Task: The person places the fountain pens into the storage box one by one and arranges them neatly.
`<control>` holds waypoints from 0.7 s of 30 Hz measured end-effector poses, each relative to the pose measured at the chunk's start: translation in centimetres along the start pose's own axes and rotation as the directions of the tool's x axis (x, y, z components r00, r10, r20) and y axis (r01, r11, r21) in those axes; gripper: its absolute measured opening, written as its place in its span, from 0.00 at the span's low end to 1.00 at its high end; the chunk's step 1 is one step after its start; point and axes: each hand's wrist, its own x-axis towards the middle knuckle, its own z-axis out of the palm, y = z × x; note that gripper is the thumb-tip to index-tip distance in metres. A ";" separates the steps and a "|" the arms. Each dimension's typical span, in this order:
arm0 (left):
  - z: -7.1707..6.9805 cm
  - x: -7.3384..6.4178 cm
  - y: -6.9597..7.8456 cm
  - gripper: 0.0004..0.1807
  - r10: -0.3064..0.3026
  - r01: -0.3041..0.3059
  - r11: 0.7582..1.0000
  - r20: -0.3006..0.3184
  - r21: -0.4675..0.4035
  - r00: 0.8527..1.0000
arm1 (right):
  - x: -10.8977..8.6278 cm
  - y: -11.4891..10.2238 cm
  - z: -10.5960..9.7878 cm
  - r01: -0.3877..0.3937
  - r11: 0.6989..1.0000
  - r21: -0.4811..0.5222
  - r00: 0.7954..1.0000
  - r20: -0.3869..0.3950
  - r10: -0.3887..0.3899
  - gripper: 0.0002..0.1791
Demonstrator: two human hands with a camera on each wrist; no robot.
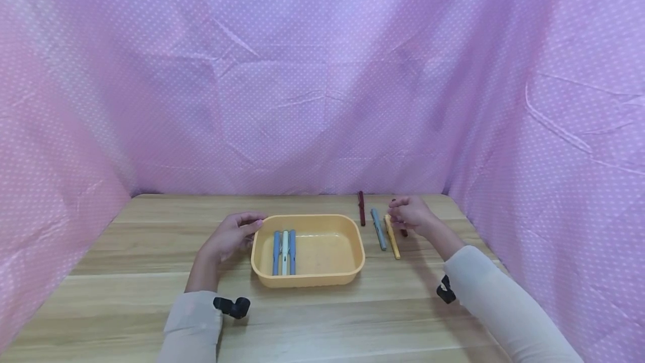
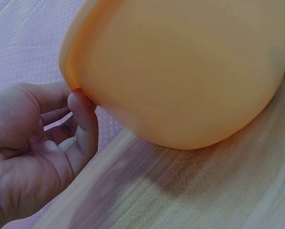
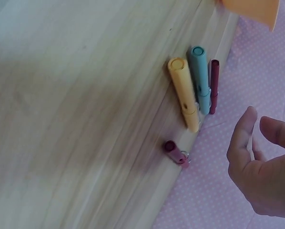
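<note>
Yellow tray (image 1: 308, 281) lies well within side edges of the table (image 1: 116, 296).

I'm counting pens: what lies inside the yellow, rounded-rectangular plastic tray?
Two slim blue pens with a slim pale-green pen between them; the tray floor beneath them is hidden.

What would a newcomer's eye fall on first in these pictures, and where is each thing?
Probably the polka-dotted pink-purple cloth behind and beside the wooden table. Next, the yellow tray near the middle, with three pens in its left part and the left hand pinching its rim. Right of it, the right hand hovers near four loose pens.
</note>
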 end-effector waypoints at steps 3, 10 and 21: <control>0.0 0.0 0.0 0.23 0.003 -0.003 1.000 0.000 0.004 1.000 | 0.3 0.4 -0.4 -0.008 1.000 -0.011 1.000 -0.015 0.007 0.21; 0.0 -0.1 0.1 0.22 0.003 -0.003 1.000 0.002 -0.004 1.000 | 0.7 0.9 -1.1 -0.023 1.000 -0.010 0.999 -0.045 0.023 0.20; 0.0 -0.1 0.3 0.22 0.000 0.000 1.000 -0.001 -0.007 1.000 | 2.0 1.8 -2.4 -0.051 0.998 -0.027 0.993 -0.109 0.048 0.21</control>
